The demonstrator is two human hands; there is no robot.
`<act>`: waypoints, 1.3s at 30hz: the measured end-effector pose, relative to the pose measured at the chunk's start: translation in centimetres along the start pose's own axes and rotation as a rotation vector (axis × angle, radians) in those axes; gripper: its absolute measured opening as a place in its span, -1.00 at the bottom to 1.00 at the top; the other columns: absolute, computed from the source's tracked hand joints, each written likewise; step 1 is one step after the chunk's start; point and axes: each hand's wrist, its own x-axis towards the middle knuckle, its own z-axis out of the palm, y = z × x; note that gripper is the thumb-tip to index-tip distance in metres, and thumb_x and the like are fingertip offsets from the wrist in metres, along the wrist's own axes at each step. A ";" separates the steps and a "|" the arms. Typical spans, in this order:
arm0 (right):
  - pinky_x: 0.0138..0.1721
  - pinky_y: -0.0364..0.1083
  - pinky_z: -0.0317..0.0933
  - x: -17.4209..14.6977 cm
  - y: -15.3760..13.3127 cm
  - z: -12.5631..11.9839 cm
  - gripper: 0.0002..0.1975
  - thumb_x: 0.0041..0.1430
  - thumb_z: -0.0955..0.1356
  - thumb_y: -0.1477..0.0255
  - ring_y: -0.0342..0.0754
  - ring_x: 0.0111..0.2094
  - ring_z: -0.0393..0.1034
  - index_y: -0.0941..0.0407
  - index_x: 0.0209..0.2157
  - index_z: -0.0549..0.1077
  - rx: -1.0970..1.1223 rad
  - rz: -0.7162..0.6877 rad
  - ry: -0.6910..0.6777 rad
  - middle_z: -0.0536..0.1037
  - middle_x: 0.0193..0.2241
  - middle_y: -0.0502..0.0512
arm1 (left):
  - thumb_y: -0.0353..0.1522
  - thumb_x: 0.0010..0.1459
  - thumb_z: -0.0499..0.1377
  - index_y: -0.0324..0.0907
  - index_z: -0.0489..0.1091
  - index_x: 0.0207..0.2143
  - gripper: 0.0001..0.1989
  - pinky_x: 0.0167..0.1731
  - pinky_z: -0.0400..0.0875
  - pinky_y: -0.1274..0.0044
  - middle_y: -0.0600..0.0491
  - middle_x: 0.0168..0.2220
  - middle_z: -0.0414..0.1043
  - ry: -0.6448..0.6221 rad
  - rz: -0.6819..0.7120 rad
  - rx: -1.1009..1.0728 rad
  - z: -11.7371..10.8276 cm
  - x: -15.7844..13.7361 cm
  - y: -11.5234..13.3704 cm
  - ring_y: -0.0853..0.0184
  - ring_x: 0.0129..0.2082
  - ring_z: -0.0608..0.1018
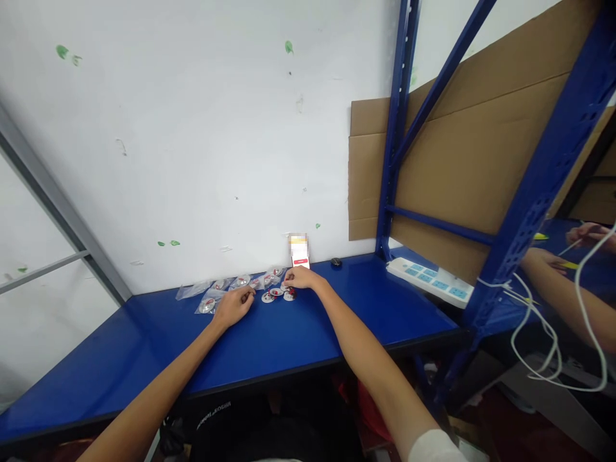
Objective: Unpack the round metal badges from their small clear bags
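Note:
My left hand [233,307] rests on the blue tabletop with its fingers curled together, right beside clear plastic bags that hold round silver and red pieces. One such bag [206,305] lies just left of this hand. Past my fingertips sits a small group of round red-and-white badge-like discs [275,292]. My right hand [299,278] reaches over the right end of that group, its fingers bent in a pinch above a red-and-white disc [289,296]. What either hand grips, if anything, is too small to make out.
Behind my right hand a lit phone [299,250] leans on the wall. A small black round object [336,262] lies to its right. A white power strip [428,281] runs along the blue rack post. Another person's arm [563,289] shows at far right, near white cables [553,359].

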 end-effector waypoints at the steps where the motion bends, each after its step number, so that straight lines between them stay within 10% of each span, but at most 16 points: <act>1: -0.27 -0.19 0.27 0.0 -0.1 0.1 -0.80 0.28 0.48 0.27 -0.05 -0.22 0.56 0.10 -0.21 0.65 -0.015 0.005 0.017 0.70 -0.21 0.10 | -0.29 0.30 0.06 -0.08 0.53 -0.17 -0.76 -0.30 0.35 0.45 0.06 -0.37 0.59 0.001 -0.001 0.002 0.0 0.0 0.0 0.22 -0.40 0.57; 39: -0.33 -0.20 0.20 0.1 -0.7 0.3 -0.84 0.23 0.44 0.50 -0.07 -0.25 0.55 0.08 -0.16 0.64 -0.109 0.010 0.088 0.70 -0.25 0.04 | -0.29 0.31 0.06 -0.08 0.52 -0.18 -0.77 -0.30 0.35 0.44 0.06 -0.37 0.59 0.006 0.013 -0.003 -0.1 0.0 0.3 0.23 -0.40 0.57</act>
